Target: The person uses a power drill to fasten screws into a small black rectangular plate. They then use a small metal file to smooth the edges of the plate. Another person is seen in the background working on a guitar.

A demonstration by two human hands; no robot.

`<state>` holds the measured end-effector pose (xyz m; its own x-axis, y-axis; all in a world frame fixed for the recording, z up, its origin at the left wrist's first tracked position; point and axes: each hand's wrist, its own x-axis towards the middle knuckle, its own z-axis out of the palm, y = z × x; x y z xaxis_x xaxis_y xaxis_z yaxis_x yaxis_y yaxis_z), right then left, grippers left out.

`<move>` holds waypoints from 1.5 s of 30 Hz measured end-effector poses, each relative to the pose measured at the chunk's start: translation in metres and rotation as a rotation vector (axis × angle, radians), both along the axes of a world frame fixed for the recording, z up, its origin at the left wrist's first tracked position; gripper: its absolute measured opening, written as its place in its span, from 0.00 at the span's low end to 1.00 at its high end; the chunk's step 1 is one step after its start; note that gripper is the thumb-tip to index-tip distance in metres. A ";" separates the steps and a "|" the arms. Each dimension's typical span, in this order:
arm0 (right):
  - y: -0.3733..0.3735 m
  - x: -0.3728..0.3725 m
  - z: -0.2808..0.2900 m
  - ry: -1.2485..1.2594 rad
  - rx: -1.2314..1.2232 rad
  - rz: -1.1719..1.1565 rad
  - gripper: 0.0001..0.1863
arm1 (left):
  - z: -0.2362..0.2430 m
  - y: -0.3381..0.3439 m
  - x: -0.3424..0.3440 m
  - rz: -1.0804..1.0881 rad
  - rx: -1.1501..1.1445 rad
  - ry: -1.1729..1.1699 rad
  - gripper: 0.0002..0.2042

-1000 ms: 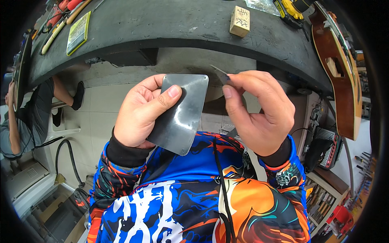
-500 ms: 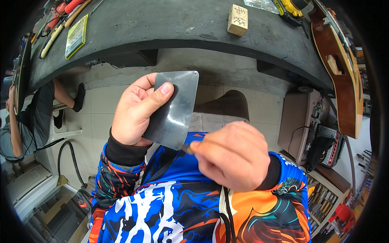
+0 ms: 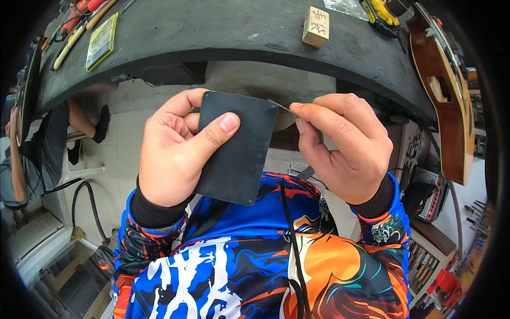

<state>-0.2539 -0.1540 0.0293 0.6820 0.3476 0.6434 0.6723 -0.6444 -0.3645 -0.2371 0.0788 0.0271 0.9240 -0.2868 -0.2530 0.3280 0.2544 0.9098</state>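
My left hand (image 3: 172, 143) grips a flat black rectangular plate (image 3: 239, 154) with rounded corners, thumb on its face and fingers behind. Small round marks or holes show at the plate's corners. Between the thumb and forefinger of my right hand (image 3: 348, 141) is a thin metal rod (image 3: 280, 106), its far end at the plate's upper right corner. Whether the rod's tip touches the plate I cannot tell. Most of its other end is hidden by my fingers.
Beyond my hands curves a dark workbench (image 3: 212, 32), bearing a wooden block (image 3: 316, 27), a yellow-edged flat case (image 3: 102, 42) and a yellow-black tool (image 3: 380, 15). A guitar body (image 3: 443, 122) stands at the right. Someone in grey (image 3: 37, 159) sits at the left.
My right hand has gone from the plate's lower right corner up to its upper right corner. The plate has shifted slightly right and tilted, losing its bright reflection.
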 end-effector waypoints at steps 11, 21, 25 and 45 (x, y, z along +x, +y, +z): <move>0.007 -0.031 -0.002 0.048 -0.086 0.197 0.18 | 0.004 0.002 0.001 0.013 0.039 -0.025 0.12; 0.004 -0.019 0.004 0.096 -0.010 0.125 0.16 | 0.000 0.001 0.001 0.042 0.037 -0.021 0.13; 0.000 0.004 0.005 0.009 -0.048 0.015 0.17 | 0.004 -0.001 0.000 0.022 0.015 -0.013 0.13; 0.008 -0.010 0.003 0.071 0.012 0.106 0.16 | 0.004 0.006 0.002 0.024 0.056 -0.012 0.13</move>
